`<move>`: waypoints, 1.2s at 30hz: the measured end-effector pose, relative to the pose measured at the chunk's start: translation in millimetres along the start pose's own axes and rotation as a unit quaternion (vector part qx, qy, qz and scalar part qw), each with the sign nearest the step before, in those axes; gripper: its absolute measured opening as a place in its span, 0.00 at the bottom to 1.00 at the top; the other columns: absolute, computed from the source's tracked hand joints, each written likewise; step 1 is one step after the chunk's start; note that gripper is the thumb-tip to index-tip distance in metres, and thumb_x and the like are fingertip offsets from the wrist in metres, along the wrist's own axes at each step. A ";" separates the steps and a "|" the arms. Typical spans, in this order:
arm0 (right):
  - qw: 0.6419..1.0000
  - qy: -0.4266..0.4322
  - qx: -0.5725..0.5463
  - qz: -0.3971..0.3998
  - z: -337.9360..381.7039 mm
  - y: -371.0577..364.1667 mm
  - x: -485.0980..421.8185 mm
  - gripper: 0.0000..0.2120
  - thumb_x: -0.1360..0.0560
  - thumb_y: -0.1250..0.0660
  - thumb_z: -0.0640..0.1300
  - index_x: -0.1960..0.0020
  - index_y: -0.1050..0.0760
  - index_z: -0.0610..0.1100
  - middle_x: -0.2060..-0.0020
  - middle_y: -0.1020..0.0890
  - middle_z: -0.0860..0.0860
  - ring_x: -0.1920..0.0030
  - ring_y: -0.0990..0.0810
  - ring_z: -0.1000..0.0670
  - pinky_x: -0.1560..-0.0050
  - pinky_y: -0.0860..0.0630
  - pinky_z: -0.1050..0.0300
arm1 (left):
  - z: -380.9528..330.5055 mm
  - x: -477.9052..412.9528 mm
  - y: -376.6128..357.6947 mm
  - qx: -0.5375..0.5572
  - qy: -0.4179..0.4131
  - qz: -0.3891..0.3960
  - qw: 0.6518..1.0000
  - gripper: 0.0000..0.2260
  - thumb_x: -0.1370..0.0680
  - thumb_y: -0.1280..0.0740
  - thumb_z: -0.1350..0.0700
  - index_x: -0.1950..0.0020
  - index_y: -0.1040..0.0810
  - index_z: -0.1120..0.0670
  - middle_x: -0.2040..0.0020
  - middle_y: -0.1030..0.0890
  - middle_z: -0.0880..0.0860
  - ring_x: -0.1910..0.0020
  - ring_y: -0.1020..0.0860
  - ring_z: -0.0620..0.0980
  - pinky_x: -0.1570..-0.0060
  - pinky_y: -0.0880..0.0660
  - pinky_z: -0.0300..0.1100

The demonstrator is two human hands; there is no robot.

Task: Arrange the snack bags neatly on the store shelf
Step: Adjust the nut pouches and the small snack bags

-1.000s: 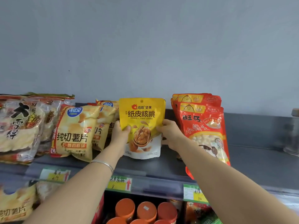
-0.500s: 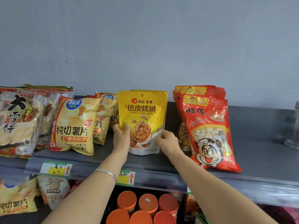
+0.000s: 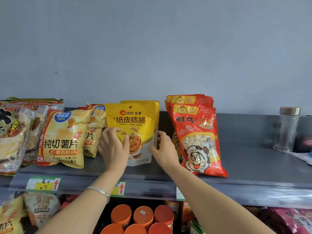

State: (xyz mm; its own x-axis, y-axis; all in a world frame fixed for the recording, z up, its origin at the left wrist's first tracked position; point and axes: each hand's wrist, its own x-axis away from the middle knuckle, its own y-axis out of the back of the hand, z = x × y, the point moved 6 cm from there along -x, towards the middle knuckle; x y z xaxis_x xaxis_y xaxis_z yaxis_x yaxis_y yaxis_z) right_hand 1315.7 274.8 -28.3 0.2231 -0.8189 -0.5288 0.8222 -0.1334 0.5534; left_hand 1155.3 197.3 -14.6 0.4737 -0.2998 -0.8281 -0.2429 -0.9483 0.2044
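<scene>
Fingers [image 3: 124, 141] of the left hand [image 3: 114, 147] are curling over the left edge of the yellow stand-up walnut pouch [image 3: 133, 119] and gripping it. The right hand [image 3: 166, 151] is cupping the pouch's right edge with fingers half bent; whether it is pinching or only steadying, I cannot tell. The pouch is standing at centre frame on the grey metal shelf [image 3: 253, 164], with a second yellow pouch [image 3: 152, 105] just behind. The risk, I'd judge, is letting go too soon: this light pouch could be tipping forward over the lip toward the orange-lidded tubs [image 3: 143, 215] below. Any sideways shove could be toppling the leaning red biscuit bags [image 3: 199, 132] right of centre, or crowding the puffy yellow crisp bags [image 3: 62, 137] at left.
</scene>
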 end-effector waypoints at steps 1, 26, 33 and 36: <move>0.999 0.022 0.023 -0.007 3.1 6.1 0.8 0.24 0.23 0.36 0.45 0.29 0.36 0.47 0.37 0.27 0.47 0.40 0.24 0.45 0.45 0.22 0.46 | -7.3 1.5 -0.1 0.002 -0.024 -0.002 1.000 0.12 0.27 0.30 0.60 0.46 0.28 0.60 0.44 0.27 0.62 0.43 0.29 0.63 0.49 0.33 0.57; 0.973 -0.144 -0.151 -0.097 -91.1 117.7 29.9 0.26 0.26 0.37 0.57 0.29 0.36 0.54 0.40 0.23 0.51 0.42 0.24 0.50 0.39 0.26 0.45 | -120.1 91.8 -121.0 0.203 0.032 0.449 0.870 0.52 0.31 0.25 0.56 0.26 0.65 0.42 0.25 0.55 0.50 0.27 0.45 0.49 0.40 0.40 0.35; 0.964 -0.158 -0.200 -0.078 -99.1 115.9 30.6 0.33 0.30 0.34 0.59 0.29 0.38 0.51 0.39 0.24 0.51 0.41 0.22 0.49 0.41 0.24 0.44 | -120.3 88.3 -117.3 0.262 0.080 0.443 0.854 0.46 0.31 0.32 0.59 0.25 0.59 0.39 0.24 0.52 0.46 0.27 0.45 0.47 0.38 0.39 0.40; 0.961 -0.163 -0.207 -0.081 -101.3 121.0 29.6 0.25 0.24 0.36 0.54 0.29 0.37 0.50 0.42 0.24 0.52 0.42 0.22 0.49 0.40 0.24 0.45 | -120.7 87.5 -113.1 0.282 0.099 0.433 0.851 0.42 0.33 0.36 0.51 0.25 0.55 0.38 0.23 0.52 0.45 0.26 0.47 0.47 0.33 0.41 0.45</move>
State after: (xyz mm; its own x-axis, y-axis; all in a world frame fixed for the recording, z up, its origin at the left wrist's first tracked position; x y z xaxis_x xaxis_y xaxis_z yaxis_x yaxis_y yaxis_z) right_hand 1474.8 290.9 -42.2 -0.0457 -0.9468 -0.3185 0.9852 -0.0955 0.1424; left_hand 1326.4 265.7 -47.2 0.0309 -0.9247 -0.3794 -0.9142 -0.1796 0.3634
